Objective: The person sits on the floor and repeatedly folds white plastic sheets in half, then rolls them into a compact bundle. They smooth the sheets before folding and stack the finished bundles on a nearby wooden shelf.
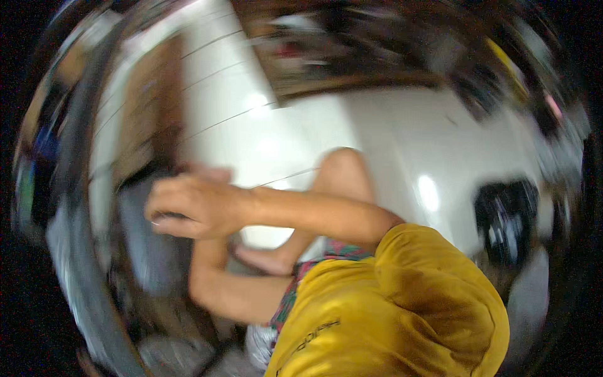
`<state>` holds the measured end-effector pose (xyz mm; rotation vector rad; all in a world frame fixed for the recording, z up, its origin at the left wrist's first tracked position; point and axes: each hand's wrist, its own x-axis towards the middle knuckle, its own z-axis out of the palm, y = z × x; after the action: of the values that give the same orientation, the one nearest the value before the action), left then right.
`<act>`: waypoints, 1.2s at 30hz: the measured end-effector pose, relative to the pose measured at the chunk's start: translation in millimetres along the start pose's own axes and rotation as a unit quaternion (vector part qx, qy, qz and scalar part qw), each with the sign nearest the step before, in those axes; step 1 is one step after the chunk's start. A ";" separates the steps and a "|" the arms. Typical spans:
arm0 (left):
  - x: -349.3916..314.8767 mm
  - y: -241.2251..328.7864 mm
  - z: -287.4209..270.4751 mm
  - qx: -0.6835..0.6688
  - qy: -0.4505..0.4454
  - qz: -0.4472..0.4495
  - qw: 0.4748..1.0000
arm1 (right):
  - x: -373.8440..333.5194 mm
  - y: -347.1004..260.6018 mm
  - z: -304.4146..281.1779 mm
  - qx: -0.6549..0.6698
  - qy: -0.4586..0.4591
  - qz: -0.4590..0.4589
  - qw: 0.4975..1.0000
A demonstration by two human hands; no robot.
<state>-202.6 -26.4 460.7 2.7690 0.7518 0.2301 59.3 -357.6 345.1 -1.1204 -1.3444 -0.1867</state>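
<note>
My right hand (191, 206) reaches across to the left, over my bent left leg (217, 290). Its fingers are curled in, with a dark gap and a small pale tip at their ends; what they hold, if anything, is smeared by motion. Close behind the hand is a blurred skin-coloured shape (213, 174), and I cannot tell whether it is a foot or a hand. I cannot make out my left hand. Just left of the right hand stands a blurred grey-blue object (147, 235).
White tiled floor (217, 88) lies ahead. A brown board-like surface (147, 103) is at the left. Blurred clutter (352, 44) fills a dark wooden-edged area at the back. A black bag-like object (507, 217) sits at the right. My raised right knee (344, 164) stands nearby.
</note>
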 end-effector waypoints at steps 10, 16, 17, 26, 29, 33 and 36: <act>79.5 283.6 246.2 -0.043 -0.292 0.324 0.899 | -395.3 -252.4 -302.2 -0.510 0.511 0.329 0.609; 121.1 259.2 286.7 0.005 -0.330 0.277 0.902 | -606.2 -474.0 -421.3 -0.673 0.423 0.581 0.173; 129.7 248.1 296.5 0.011 -0.340 0.261 0.904 | -645.2 -502.8 -419.0 -0.660 0.337 0.666 0.087; 105.0 195.6 305.1 0.072 -0.312 0.129 0.939 | -701.9 -449.2 -402.4 -0.377 0.313 0.871 -0.030; 115.6 215.8 317.5 0.071 -0.320 0.140 0.934 | -717.3 -458.7 -400.3 -0.354 0.349 0.867 -0.029; 130.6 243.2 340.6 0.069 -0.335 0.157 0.926 | -737.2 -476.7 -388.7 -0.383 0.360 0.851 -0.007; 132.7 248.5 331.3 0.064 -0.319 0.154 0.933 | -704.6 -446.5 -394.2 -0.412 0.364 0.835 0.008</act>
<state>100.8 -234.1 228.4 2.7968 0.1685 -0.6589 -187.7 -1201.2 65.0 -2.1708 1.9991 0.3298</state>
